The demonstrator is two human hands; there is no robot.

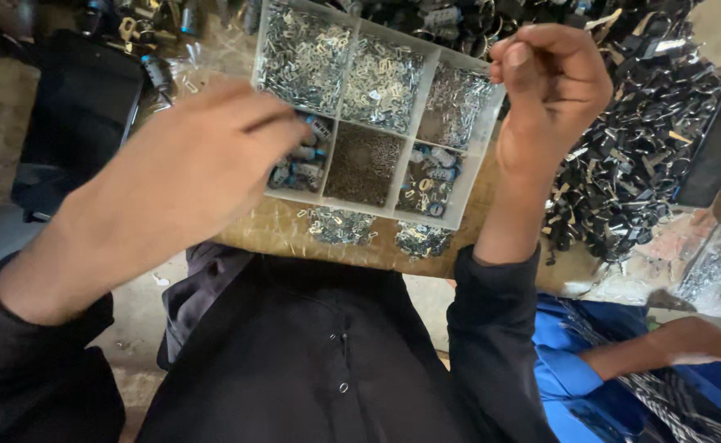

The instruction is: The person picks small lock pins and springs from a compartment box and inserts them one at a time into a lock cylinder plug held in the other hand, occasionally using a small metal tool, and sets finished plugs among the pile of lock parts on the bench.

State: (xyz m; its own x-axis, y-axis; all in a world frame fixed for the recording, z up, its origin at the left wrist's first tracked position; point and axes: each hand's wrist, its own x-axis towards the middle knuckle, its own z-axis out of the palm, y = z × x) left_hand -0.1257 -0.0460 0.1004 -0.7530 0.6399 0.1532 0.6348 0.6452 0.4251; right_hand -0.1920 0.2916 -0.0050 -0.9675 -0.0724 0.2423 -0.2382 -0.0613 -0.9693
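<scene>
Closest to the camera, the left hand hovers blurred, fingers curled with tips over the divided parts tray; whether they pinch anything I cannot tell. Beyond its fingertips sit blue-grey pieces. The right hand is raised, fingers pinched together, contents hidden. Farther off lies a heap of black parts, seemingly plenty left to work through

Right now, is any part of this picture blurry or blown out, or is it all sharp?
In the head view the left hand is smeared by motion blur, close to the lens; the right hand is crisper. The compartment tray is in focus, its metal parts glinting. The top right corner washes out pale, and the wide lens bends the edges.
</scene>
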